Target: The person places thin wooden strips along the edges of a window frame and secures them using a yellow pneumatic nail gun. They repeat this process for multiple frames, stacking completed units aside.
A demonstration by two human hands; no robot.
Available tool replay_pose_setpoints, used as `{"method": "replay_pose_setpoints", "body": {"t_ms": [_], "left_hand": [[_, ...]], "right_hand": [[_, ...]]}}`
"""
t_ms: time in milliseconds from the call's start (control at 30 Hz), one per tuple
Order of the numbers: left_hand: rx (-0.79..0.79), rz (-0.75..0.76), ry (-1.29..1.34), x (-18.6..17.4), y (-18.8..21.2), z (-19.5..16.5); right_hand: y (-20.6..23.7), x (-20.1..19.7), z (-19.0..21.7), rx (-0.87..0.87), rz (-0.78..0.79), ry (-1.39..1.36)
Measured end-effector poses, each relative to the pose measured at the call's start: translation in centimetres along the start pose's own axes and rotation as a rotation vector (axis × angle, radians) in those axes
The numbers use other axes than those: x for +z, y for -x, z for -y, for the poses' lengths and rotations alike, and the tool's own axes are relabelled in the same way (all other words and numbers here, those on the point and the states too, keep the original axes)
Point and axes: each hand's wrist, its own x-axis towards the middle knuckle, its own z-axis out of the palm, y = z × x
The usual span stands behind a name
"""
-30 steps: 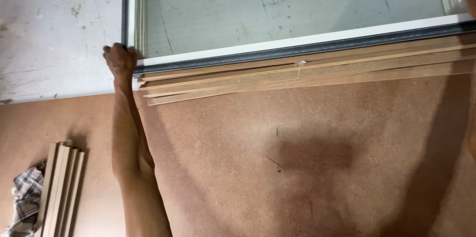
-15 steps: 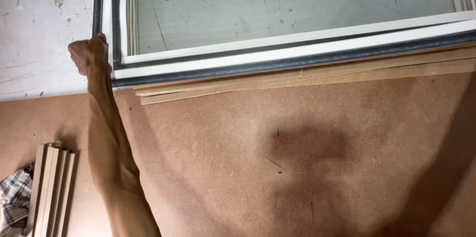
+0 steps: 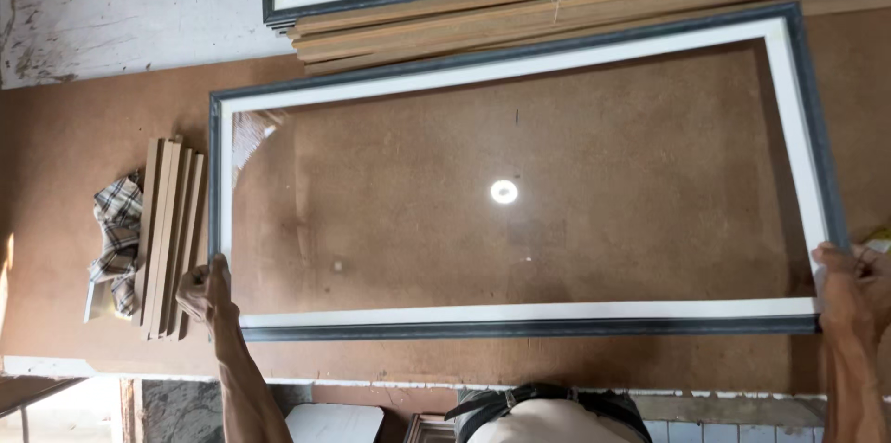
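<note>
A glazed picture frame (image 3: pixel 520 183), white inside and dark grey outside, lies flat on the brown hardboard worktop (image 3: pixel 575 364), held at its two near corners. The left hand (image 3: pixel 206 293) is closed around the near-left corner; the right hand (image 3: pixel 849 283) is closed on the near-right corner. For good handling, the frame is best kept level and gripped by the moulding only, with the glass left untouched and both ends moved together. The wooden slats (image 3: pixel 169 234) and checked cloth (image 3: pixel 116 239) lying just beside the left edge should be cleared.
</note>
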Motion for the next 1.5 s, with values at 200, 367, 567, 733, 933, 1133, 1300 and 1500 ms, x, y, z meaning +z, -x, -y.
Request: {"method": "replay_pose_setpoints", "body": {"t_ms": [200,367,567,733,933,1133,1300,1500], "left_hand": [[-0.107,0.092,-0.144,-1.0,3.5,2.3],[0.488,-0.119,-0.538,1.8,4.3,-1.1],[0.953,0.328,0.254,14.5,7.1,-19.2],[1.302,0.421,0.381,23.7,14.2,-35.2],[1.121,0.495,0.179,25.0,18.8,-40.6],[1.425,0.006,0.370,23.8,19.5,-40.0],[1.065,0.380,0.310,22.7,19.0,-39.9],[1.068,0.351,0.378,24.5,16.2,-42.2]], "right_hand": [[8.4,0.3,-5.8,-0.349,-0.277,0.492],[12.5,0.0,-3.4,-0.348,-0.336,0.562],[24.4,7.5,-2.7,0.280,0.051,-0.158],[29.4,13.8,-1.4,0.623,0.156,-0.433],[30.3,16.5,-2.1,0.587,0.150,-0.721],[29.2,13.2,-3.8,0.469,0.510,-0.363],[18.3,-0.4,-5.2,0.227,-0.090,-1.009],[7.9,-5.0,-6.6,0.260,-0.269,-0.886]]}}
